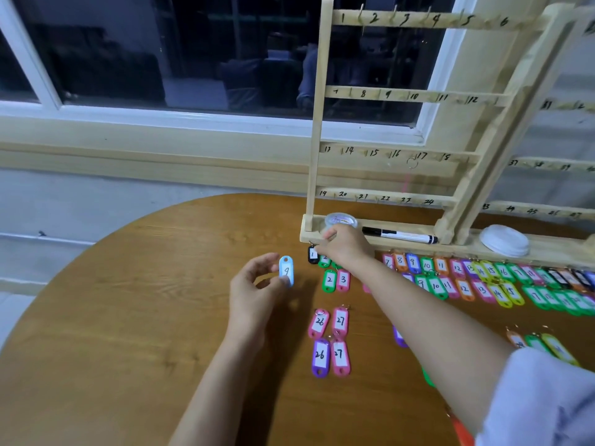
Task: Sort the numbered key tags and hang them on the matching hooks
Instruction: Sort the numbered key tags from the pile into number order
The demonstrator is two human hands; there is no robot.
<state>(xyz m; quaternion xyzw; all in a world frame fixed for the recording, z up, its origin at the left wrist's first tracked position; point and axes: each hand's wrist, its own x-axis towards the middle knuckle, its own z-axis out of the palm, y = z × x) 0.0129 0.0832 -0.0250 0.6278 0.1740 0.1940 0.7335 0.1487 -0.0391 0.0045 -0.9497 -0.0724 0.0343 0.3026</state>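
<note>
A person's view looks down on a round wooden table (128, 300) beneath a dark window (193, 53). The left hand (254, 284) hovers above the tabletop and pinches a pale blue key tag marked 9 (286, 274) between thumb and fingertips, holding it upright with its label facing the viewer. The right hand (344, 244) reaches forward to the front edge of a wooden hook rack (317, 123), fingers curled downward just above a black tag marked 1 (312, 254); whether it is grasping that tag cannot be told. The rack stands at the table's far side, its rails hand-numbered 1 to 24 in four rows (a second section, further right, carries higher numbers). A lone metal ring (412, 163) hangs near number 17. On the rack's base lie a black marker (399, 235), a clear round container (340, 220) and a white lid (504, 239). In front of the base, coloured tags lie in two rows running rightward (467, 278), starting with a green 2 (329, 280) and a pink 3 (343, 279). Nearer the viewer lie a pink 26 (318, 322) and pink 27 (340, 320), with a purple 26 (320, 355) and another pink 27 (340, 356) directly below them.
</note>
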